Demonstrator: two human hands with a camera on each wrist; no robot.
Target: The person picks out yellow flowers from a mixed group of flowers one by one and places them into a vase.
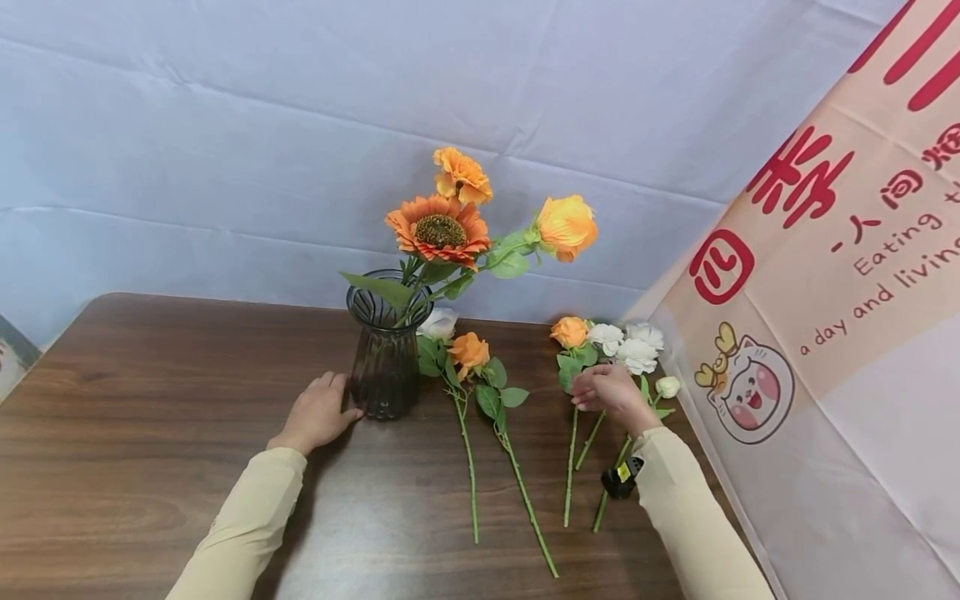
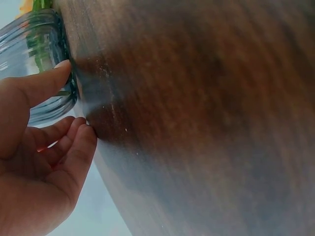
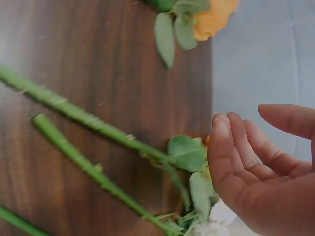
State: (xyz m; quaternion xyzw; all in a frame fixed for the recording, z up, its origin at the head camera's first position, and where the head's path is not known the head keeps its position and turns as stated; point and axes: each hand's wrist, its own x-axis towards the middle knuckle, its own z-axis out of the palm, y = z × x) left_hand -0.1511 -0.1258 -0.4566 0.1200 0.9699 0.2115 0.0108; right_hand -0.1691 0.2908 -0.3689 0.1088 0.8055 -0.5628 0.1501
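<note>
A dark ribbed glass vase (image 1: pixel 385 375) stands upright on the table, holding an orange sunflower (image 1: pixel 440 231), a smaller orange flower (image 1: pixel 462 177) and a yellow-orange rose (image 1: pixel 567 227). At its lower left, my left hand (image 1: pixel 318 414) rests on the tabletop with bent fingers; the left wrist view shows its thumb (image 2: pixel 47 84) at the vase's base. My right hand (image 1: pixel 611 393) hovers over the right group of flowers. In the right wrist view its fingers (image 3: pixel 224 152) are loosely bent, thumb apart, with nothing between them. An orange rose (image 1: pixel 570 332) lies just beyond that hand.
Right of the vase lie another orange rose (image 1: pixel 470 353) and a white flower (image 1: pixel 438 323), their stems pointing toward me. White flowers (image 1: pixel 637 355) and a pale bud (image 1: pixel 667 387) lie at the right. A pale cloth wall (image 1: pixel 247 183) rises behind the wooden table (image 1: pixel 150 433), with a printed banner (image 1: pixel 840 333) alongside.
</note>
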